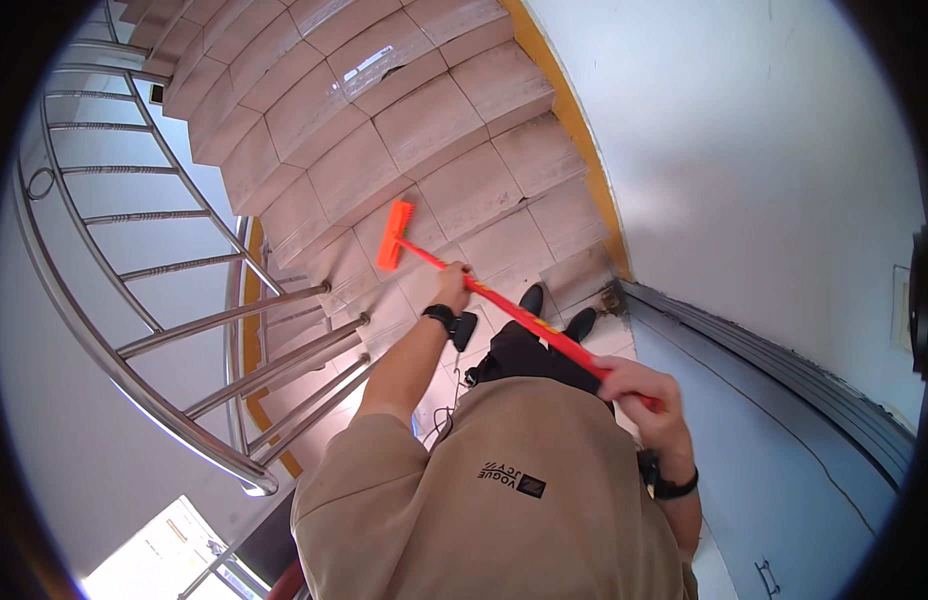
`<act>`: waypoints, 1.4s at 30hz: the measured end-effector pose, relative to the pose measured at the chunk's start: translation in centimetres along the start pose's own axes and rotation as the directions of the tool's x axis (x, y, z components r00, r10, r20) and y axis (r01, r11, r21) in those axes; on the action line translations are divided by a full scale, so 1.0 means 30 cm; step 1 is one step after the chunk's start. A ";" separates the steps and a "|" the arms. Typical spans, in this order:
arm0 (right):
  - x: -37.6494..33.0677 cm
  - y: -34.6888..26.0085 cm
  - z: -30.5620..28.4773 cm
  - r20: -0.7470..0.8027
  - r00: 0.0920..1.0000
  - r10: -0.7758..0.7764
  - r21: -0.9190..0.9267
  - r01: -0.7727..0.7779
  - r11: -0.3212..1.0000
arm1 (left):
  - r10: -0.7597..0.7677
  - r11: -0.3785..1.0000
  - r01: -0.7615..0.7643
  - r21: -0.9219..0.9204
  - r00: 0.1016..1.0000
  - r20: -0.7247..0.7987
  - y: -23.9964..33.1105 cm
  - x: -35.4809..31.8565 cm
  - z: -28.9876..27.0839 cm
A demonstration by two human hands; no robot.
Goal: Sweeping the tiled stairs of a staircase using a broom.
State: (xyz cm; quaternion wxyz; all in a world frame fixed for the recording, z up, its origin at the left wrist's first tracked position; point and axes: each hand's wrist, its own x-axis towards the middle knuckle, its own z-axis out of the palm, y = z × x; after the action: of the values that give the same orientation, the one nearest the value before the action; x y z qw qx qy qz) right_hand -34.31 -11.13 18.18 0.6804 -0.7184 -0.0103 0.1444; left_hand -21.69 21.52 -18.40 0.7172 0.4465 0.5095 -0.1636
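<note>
A broom with a red handle point(529, 319) slants across in front of my body. Its orange head point(395, 238) is over the tiled stairs, with short bristles along one side; whether it touches a step, I cannot tell. My left hand point(452, 284) is closed round the handle, not far below the head. Near the handle's other end my right hand point(644, 393) is wrapped round it, slightly blurred, and the tip pokes out past the fingers. Each wrist wears a black band, and a small black device point(464, 330) sits at the left one.
Pink tiled steps point(429, 115) curve upward ahead. A metal railing point(134, 375) bends along the left. On the right, a white wall point(754, 150) with a yellow skirting point(584, 140) borders the stairs, and a grey metal track point(774, 360) runs beside my dark shoes point(581, 325).
</note>
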 end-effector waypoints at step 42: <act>-0.844 0.093 0.027 -0.565 0.823 -0.054 0.073 0.115 0.991 | -0.189 0.926 0.078 0.370 0.943 0.273 -0.555 -0.436 0.205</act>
State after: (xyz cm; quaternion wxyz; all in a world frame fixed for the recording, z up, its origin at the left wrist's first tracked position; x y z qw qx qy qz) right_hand -59.26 -15.91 20.31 0.6954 -0.6915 0.1660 -0.1033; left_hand -35.19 4.56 -14.31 0.6816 0.5016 0.3849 -0.3683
